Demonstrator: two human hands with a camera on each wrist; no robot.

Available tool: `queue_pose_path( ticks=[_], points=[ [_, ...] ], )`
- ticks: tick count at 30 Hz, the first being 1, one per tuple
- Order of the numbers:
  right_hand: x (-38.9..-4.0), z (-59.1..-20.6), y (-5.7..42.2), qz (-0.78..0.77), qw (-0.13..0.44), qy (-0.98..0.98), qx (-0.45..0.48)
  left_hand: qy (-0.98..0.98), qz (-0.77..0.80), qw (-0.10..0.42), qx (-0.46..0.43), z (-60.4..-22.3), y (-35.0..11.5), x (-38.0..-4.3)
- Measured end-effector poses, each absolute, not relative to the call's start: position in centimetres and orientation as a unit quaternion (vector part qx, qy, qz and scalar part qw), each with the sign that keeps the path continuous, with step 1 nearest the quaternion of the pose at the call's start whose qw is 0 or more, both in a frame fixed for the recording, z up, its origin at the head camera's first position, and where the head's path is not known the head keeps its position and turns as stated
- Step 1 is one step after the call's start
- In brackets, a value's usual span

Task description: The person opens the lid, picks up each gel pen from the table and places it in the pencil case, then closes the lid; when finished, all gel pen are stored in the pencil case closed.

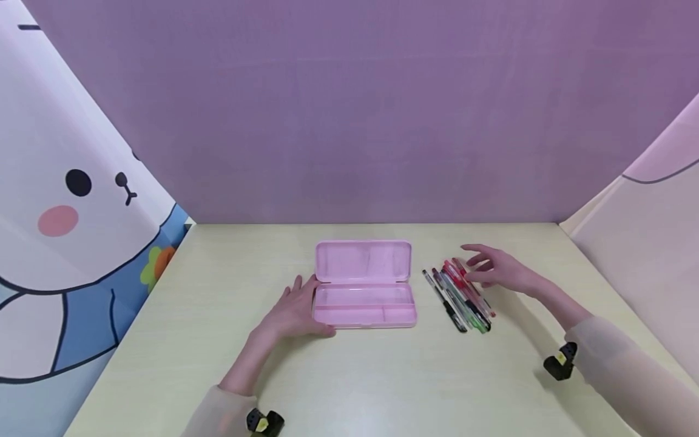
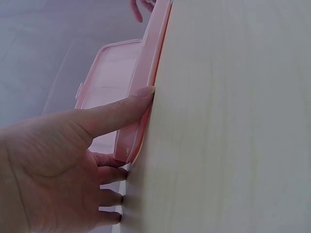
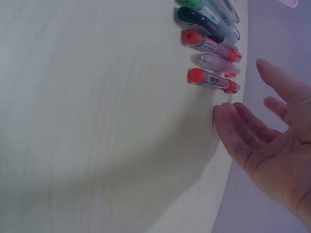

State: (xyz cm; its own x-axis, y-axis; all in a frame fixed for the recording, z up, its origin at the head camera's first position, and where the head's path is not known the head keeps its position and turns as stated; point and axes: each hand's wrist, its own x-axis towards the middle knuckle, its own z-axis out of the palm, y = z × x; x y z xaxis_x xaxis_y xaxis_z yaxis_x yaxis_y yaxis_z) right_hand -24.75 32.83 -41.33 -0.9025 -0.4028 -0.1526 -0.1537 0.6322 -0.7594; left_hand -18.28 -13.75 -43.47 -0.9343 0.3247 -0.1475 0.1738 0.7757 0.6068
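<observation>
A pink pencil case (image 1: 364, 318) lies on the table with its lid (image 1: 363, 261) folded back. My left hand (image 1: 295, 309) holds the case at its left end. The thumb (image 2: 121, 114) lies along the front wall, and the other fingers reach around the left side. To the right of the case is a bunch of pens (image 1: 461, 297), several with red, green or black caps and parts. Over the upper right of the bunch hovers my right hand (image 1: 502, 270), fingers spread and slightly bent, nothing held. In the right wrist view red-ended pens (image 3: 211, 80) lie just beyond its fingertips.
The pale wooden table (image 1: 360, 382) ends at a purple backdrop (image 1: 377, 121). A cartoon-printed cloth (image 1: 87, 200) hangs on the left, and a pale one (image 1: 644, 243) on the right. One black-gripped pen (image 1: 445, 301) lies slightly apart, nearest the case.
</observation>
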Motion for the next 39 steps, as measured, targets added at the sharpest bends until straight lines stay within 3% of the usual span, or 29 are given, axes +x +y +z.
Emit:
queue_pose_path(
  ticks=[21, 39],
  points=[
    [-23.6, -41.9, 31.9, -0.367, 0.154, 0.905, -0.149, 0.935, 0.304, 0.115, 0.140, -43.8, -13.6, -18.4],
    [-23.2, -41.8, 32.6, -0.411, 0.103, 0.897, -0.128, 0.936, 0.301, 0.111, 0.142, -43.9, -13.7, -18.5]
  ],
)
